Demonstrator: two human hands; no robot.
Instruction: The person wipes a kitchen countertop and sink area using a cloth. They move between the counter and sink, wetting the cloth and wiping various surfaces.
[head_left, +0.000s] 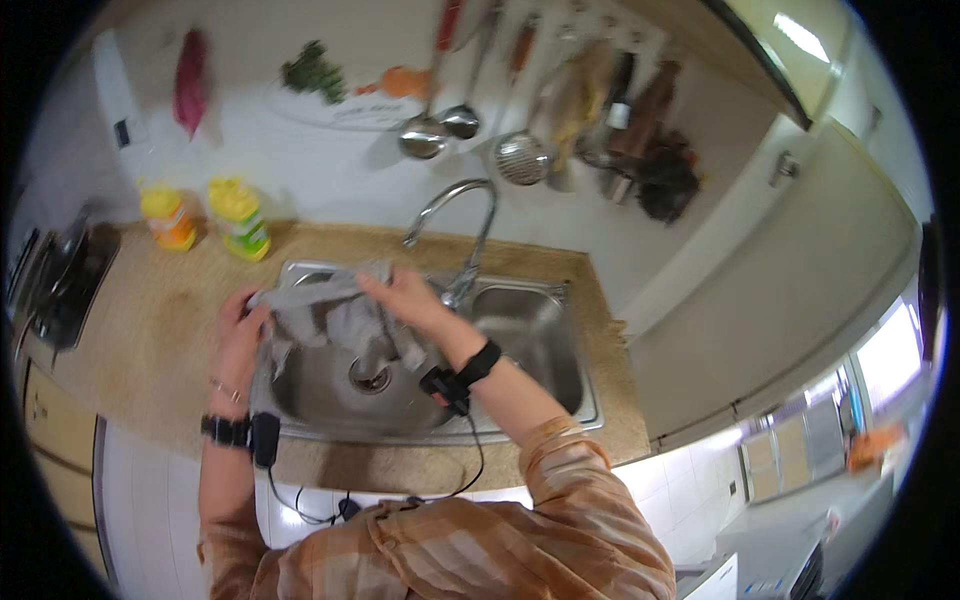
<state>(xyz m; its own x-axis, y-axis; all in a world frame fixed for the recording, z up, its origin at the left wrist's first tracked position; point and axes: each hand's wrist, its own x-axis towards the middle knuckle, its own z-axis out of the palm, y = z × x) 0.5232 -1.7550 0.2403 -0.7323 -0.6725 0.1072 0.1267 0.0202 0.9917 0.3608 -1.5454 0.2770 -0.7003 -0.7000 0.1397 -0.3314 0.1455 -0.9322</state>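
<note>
A light grey cloth (352, 322) is stretched between my two hands over the left bowl of a stainless steel double sink (322, 405). My left hand (244, 322) pinches its left end near the sink's left rim. My right hand (401, 296) grips it farther right, by the base of the chrome faucet (484, 232). Folds of the cloth hang down into the bowl, above the drain (370, 375). Both wrists wear black straps with small black devices and cables.
Two yellow bottles (171, 221) (241, 221) stand on the beige counter (161, 322) at the back left. A black stove (71, 285) is at the far left. Ladles (424, 136) and a skimmer (523, 157) hang on the wall behind the faucet.
</note>
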